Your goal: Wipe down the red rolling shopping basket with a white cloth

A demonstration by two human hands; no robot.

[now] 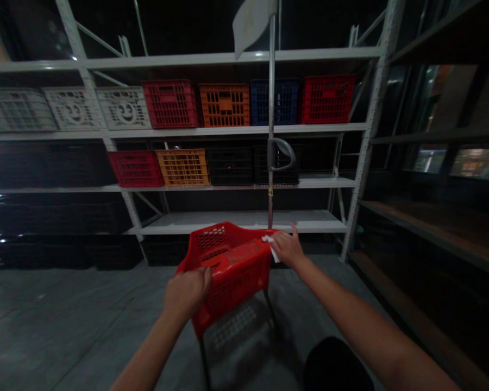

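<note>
A red plastic shopping cart (236,285) with perforated walls and dark legs stands on the floor in front of me, turned slightly. My left hand (186,293) is closed over the near left end of its top edge. At the right end of that edge, my right hand (287,248) presses a crumpled white tissue or thin cloth (271,245) to the red plastic, thumb raised. From behind the cart's right side rises a metal pole (271,108), carrying a grey loop handle (284,154) and a white flag (252,24). The cart's far lower parts are hidden.
A white metal rack (236,130) spans the background. It bears red crates (328,99), an orange crate (225,105), a yellow crate (183,167), and white and dark ones. More shelving (432,228) stands close on the right. Grey floor (85,320) extends left.
</note>
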